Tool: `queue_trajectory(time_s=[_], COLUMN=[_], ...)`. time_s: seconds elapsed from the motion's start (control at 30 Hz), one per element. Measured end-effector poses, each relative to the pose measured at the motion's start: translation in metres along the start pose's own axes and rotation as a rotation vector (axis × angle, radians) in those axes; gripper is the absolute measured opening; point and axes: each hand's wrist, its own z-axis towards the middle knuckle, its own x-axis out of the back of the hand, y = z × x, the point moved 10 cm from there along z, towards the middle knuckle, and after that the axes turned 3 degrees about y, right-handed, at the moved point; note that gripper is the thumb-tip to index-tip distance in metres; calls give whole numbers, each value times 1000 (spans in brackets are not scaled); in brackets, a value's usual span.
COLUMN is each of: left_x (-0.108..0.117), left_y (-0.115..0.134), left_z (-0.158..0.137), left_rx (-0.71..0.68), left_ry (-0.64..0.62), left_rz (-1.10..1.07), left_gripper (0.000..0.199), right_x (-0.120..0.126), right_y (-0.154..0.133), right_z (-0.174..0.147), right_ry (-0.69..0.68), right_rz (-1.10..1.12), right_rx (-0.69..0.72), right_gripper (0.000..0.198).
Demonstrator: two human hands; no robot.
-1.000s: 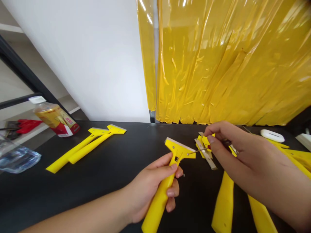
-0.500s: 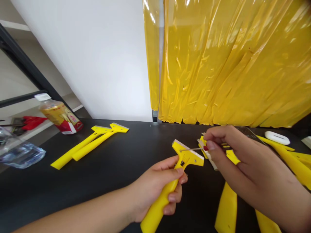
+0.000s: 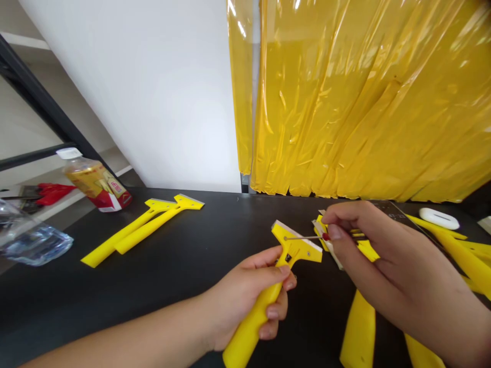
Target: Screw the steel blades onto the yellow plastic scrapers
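Note:
My left hand (image 3: pixel 257 291) is wrapped round the handle of a yellow scraper (image 3: pixel 245 340), with its wide head pointing up and away. A metal blade edge runs along that head, and a screw shows on its right side. In my right hand (image 3: pixel 387 271) is a thin screwdriver (image 3: pixel 305 237), pinched near a red part of its handle. The screwdriver's tip meets the left side of the scraper head. Behind my right hand lie more yellow scrapers (image 3: pixel 358 332), partly hidden, and a small piece with a pale strip (image 3: pixel 326 240).
Two yellow scrapers (image 3: pixel 153 220) lie side by side on the black table (image 3: pixel 161 301). At the left stand a drink bottle (image 3: pixel 95 181) and a clear plastic container (image 3: pixel 34 240). A white case (image 3: pixel 439 218) is at the right. Yellow plastic sheeting (image 3: pixel 345 102) hangs behind.
My right hand has shifted very slightly, with the screwdriver tip still on the scraper head. My left hand and the scraper look the same.

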Motion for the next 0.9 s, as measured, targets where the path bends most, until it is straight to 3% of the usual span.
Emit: queue_trajectory(time_s=[0.37,0.63,0.8,0.9], left_x=[1,3,4,3], left_y=[-2,-2,-4,-4], left_z=[0,1,2,2], left_rx=[-3,-33,-19,-2], left_ry=[3,48,52,45], left_rz=[-8,97,113,108], left_gripper=[12,14,16,16], right_x=[-1,-9,-16,-14], right_y=[1,4,-5,1], right_z=[2,-3,-10,-14], right_ry=[6,-130,-223,-243], right_rz=[-17,-18,-73,-99], right_rx=[4,-31,94,84], right_gripper=[6,14,16,19])
